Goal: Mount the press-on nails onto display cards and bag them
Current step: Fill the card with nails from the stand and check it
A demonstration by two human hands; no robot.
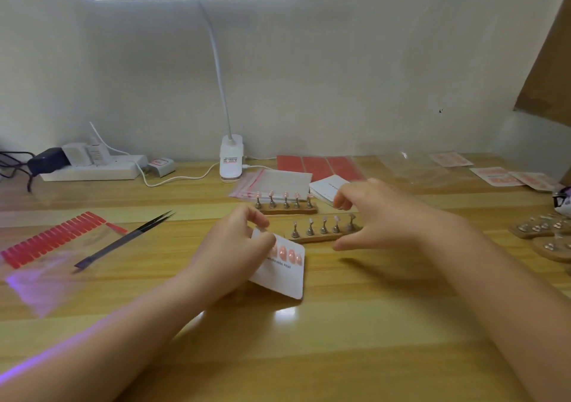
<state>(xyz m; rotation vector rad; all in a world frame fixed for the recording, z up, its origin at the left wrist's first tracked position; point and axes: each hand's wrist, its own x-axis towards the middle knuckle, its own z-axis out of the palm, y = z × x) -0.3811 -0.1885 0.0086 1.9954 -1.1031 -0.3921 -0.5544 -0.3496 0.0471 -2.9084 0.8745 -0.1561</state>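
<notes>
My left hand [234, 244] grips a white display card [282, 273] by its left edge, tilted up off the wooden desk. Several pink press-on nails [287, 253] sit in a row on the card above printed text. My right hand [377, 213] hovers over the nearer wooden nail stand [321, 234], fingers curled with thumb and forefinger apart; it holds nothing that I can see. A second stand [285, 205] with small pink nails on metal pegs lies just behind. A stack of blank cards [329, 186] and clear zip bags [272, 182] lie beyond the stands.
Black tweezers [129, 236] and a sheet of red adhesive tabs [52, 237] lie at the left. A clip lamp [231, 160], a power strip [92, 169] and red sheets [318, 166] line the back. More stands [543, 231] and bagged cards [500, 176] sit at the right.
</notes>
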